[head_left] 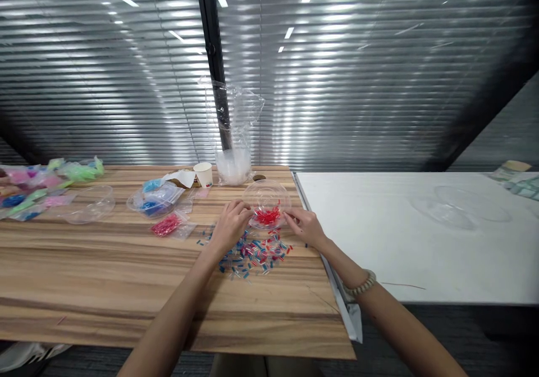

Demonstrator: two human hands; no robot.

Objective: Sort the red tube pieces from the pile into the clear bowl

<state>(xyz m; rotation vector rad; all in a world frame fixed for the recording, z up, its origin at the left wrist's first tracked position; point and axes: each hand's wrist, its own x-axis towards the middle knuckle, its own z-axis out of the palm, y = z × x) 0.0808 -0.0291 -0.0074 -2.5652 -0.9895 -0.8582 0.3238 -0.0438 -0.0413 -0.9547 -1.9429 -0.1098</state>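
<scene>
A clear round plastic bowl [266, 190] with small red tube pieces [268, 216] gathered at its near side sits between my hands. My left hand [231, 222] has its fingers closed at the bowl's left rim. At the right rim my right hand [305, 226] pinches the edge between thumb and fingers. The bowl looks tilted towards me. Just below it, a loose scatter of blue, red, pink and clear tube pieces [252, 253] covers the wooden tabletop [126, 287]. My left wrist hides part of this scatter.
Left of the scatter lie a bag of pink-red pieces [165, 225] and a clear bowl of blue-filled bags [155, 201]. A paper cup [204, 175] and a bag of stacked clear containers [234, 163] stand behind. Colourful bags pile far left. A white table [379, 225] adjoins on the right.
</scene>
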